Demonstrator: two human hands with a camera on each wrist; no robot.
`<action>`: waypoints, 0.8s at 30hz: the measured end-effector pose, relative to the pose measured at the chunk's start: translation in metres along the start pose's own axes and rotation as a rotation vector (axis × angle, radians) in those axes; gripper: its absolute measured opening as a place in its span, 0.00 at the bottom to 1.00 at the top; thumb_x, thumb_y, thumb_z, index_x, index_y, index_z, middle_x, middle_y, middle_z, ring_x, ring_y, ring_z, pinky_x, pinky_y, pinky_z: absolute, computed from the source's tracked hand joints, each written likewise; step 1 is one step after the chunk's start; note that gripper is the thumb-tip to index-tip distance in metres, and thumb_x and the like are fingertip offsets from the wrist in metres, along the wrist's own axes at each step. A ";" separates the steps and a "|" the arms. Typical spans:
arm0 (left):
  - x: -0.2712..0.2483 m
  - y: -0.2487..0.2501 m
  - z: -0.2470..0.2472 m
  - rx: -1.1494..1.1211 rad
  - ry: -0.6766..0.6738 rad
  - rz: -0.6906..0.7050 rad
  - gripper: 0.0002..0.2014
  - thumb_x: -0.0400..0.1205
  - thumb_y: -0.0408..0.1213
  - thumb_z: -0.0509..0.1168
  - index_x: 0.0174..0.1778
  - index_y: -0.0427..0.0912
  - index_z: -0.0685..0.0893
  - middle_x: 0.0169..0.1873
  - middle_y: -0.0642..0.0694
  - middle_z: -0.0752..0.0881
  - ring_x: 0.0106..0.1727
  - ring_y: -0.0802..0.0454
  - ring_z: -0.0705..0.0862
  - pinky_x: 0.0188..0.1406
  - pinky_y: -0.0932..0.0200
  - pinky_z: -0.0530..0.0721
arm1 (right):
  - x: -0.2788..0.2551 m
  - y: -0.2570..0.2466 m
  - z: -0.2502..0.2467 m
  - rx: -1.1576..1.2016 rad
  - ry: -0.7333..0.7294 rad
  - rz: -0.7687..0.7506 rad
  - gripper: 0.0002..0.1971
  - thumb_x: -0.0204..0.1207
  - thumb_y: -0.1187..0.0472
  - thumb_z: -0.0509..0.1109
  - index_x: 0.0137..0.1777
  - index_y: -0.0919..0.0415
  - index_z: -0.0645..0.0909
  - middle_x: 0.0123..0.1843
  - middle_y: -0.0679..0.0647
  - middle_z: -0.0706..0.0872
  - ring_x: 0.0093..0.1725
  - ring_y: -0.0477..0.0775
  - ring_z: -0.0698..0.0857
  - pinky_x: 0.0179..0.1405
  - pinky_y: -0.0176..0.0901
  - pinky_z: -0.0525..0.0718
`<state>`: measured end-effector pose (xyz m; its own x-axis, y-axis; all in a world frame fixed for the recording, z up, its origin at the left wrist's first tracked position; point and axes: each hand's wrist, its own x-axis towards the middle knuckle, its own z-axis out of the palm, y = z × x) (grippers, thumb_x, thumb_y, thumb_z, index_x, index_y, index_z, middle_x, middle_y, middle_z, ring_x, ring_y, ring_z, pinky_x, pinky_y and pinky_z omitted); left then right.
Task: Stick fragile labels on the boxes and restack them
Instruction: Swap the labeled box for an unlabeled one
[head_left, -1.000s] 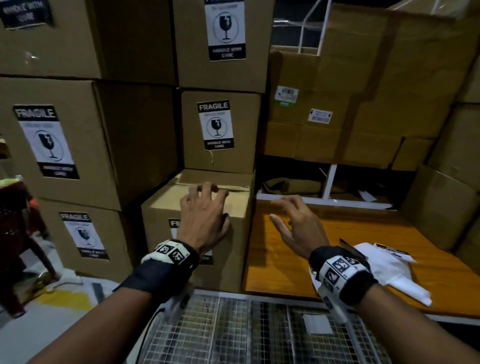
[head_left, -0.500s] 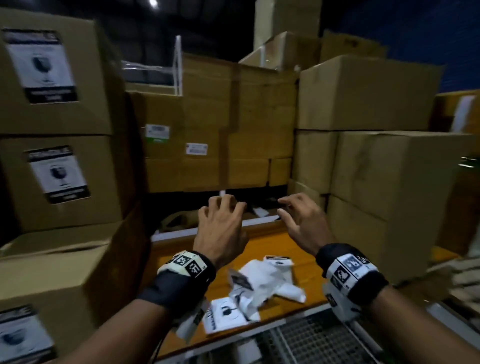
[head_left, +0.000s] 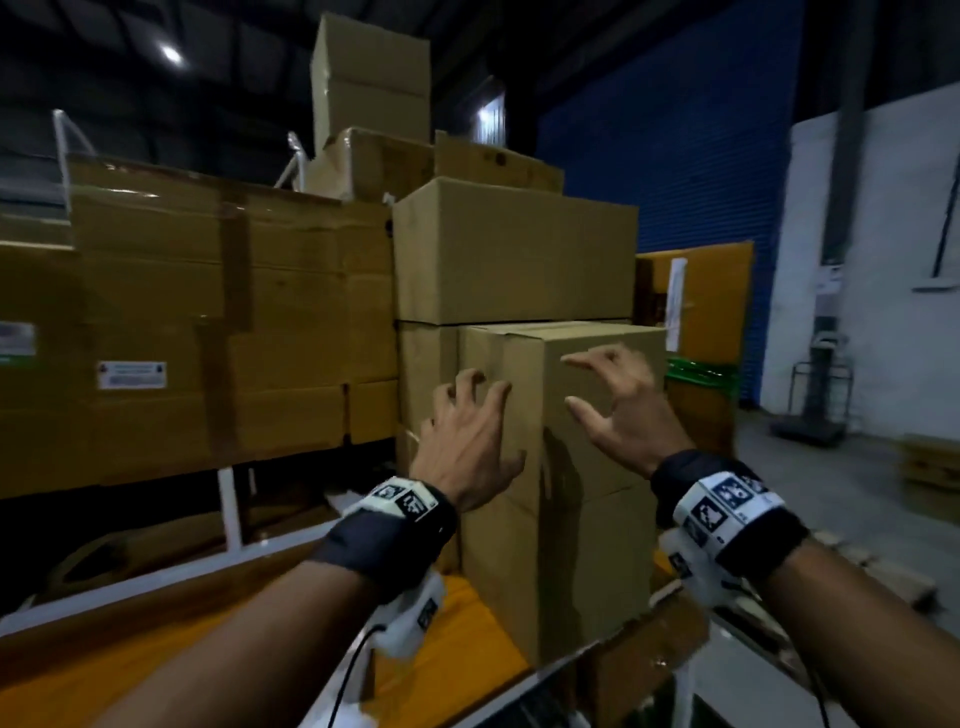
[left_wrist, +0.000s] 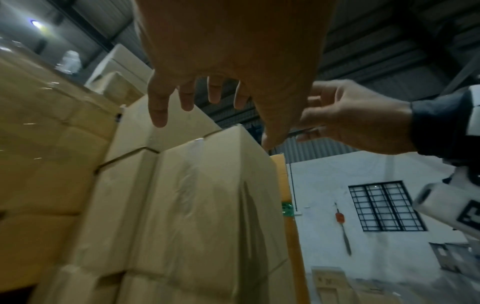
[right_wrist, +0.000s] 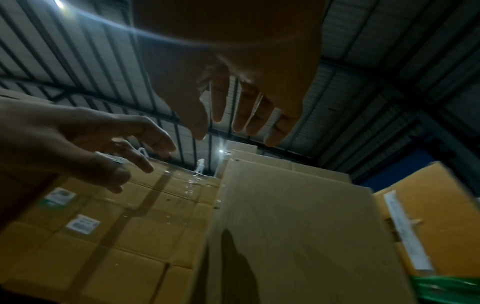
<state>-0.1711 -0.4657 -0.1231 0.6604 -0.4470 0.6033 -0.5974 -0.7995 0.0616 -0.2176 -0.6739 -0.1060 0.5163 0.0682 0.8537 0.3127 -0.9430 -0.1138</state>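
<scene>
A plain, unlabelled cardboard box (head_left: 540, 364) stands at the near corner of a stack, on another box (head_left: 571, 582) and beside a wider one (head_left: 514, 249) set higher up. My left hand (head_left: 467, 431) hovers before its left front face, fingers spread and bent, holding nothing. My right hand (head_left: 618, 400) hangs at the same height before the right face, also empty. In the left wrist view the left hand (left_wrist: 215, 90) is above the box (left_wrist: 213, 195) with a gap, and the right hand (left_wrist: 350, 119) is beside it. No label is in view.
Big taped cartons (head_left: 208, 312) fill the left on a white rack frame (head_left: 231, 514). The orange table top (head_left: 441, 665) lies below my arms. A yellow carton (head_left: 711, 291) and a green object (head_left: 701, 374) stand behind the stack. Open concrete floor (head_left: 810, 499) is to the right.
The view has swung right, away from the labelled boxes and past the loose labels on the table. Both hands left the small labelled box and rose to the unlabelled stack.
</scene>
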 end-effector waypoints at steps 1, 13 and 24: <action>0.018 0.011 0.004 -0.008 0.007 0.006 0.43 0.75 0.58 0.73 0.81 0.55 0.57 0.80 0.49 0.52 0.78 0.33 0.61 0.63 0.31 0.83 | 0.007 0.020 -0.007 -0.040 -0.046 0.026 0.26 0.74 0.55 0.77 0.72 0.52 0.78 0.64 0.55 0.78 0.63 0.57 0.74 0.65 0.53 0.76; 0.134 0.060 0.027 0.155 -0.060 -0.105 0.46 0.72 0.53 0.80 0.80 0.59 0.58 0.79 0.45 0.55 0.71 0.28 0.68 0.50 0.32 0.88 | 0.070 0.164 -0.005 -0.162 -0.340 0.168 0.55 0.60 0.41 0.85 0.84 0.33 0.54 0.86 0.47 0.53 0.84 0.64 0.49 0.77 0.78 0.62; 0.132 0.059 0.047 -0.074 0.052 -0.105 0.41 0.72 0.38 0.81 0.74 0.54 0.62 0.75 0.42 0.61 0.56 0.32 0.82 0.51 0.38 0.89 | 0.086 0.217 0.018 0.079 -0.360 0.213 0.45 0.63 0.62 0.86 0.78 0.39 0.69 0.79 0.54 0.64 0.76 0.66 0.69 0.74 0.68 0.75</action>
<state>-0.0980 -0.5906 -0.0773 0.6977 -0.3401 0.6305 -0.5599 -0.8079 0.1839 -0.0909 -0.8667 -0.0669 0.8174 -0.0028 0.5761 0.2220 -0.9213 -0.3194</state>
